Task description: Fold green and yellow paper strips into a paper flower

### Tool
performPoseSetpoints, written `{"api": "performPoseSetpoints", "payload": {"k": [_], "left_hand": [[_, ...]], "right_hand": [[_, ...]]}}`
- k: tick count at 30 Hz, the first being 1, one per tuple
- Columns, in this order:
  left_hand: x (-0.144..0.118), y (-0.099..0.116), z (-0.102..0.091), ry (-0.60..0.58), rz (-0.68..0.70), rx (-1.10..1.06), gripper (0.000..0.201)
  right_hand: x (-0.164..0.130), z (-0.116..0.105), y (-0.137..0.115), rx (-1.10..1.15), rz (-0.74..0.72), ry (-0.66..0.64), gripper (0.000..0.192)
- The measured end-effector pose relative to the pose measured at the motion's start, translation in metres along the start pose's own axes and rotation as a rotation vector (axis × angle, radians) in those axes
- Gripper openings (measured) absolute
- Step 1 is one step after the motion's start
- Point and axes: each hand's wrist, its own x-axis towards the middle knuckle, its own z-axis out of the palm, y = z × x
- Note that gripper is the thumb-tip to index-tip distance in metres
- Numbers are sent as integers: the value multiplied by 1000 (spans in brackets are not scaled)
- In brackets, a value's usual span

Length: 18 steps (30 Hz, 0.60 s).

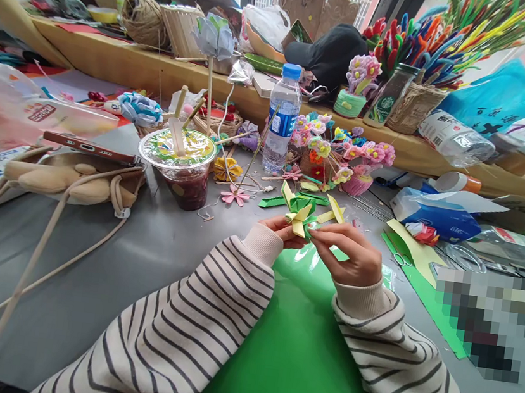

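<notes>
Between my hands is a small folded-paper flower (300, 214) in green and pale yellow. My left hand (282, 229) grips it from the left, its fingers partly hidden behind the paper. On the right side, my right hand (349, 248) pinches the flower's edge between thumb and fingers. Both hands are above a large sheet of green paper (301, 348) lying on the grey table. Just beyond them lie a yellow folded strip (332, 210) and a green folded strip (274, 202). A pink paper flower (234, 195) on a thin stem is to the left.
A lidded drink cup (188, 181) and a water bottle (282, 122) stand behind my hands. To the left are a bag (73, 179) and a phone (89, 147). Scissors (402, 259), paper strips and a blue tissue pack (432, 214) lie right. Craft supplies crowd the back ledge (237, 94).
</notes>
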Motion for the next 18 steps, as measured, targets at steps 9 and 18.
{"api": "performPoseSetpoints", "payload": {"k": [9, 18], "left_hand": [[2, -3, -4, -41, 68, 54, 37], [2, -5, -5, -67, 116, 100, 33]], "right_hand": [[-3, 4, 0, -86, -53, 53, 28], [1, -3, -1, -26, 38, -22, 20]]}}
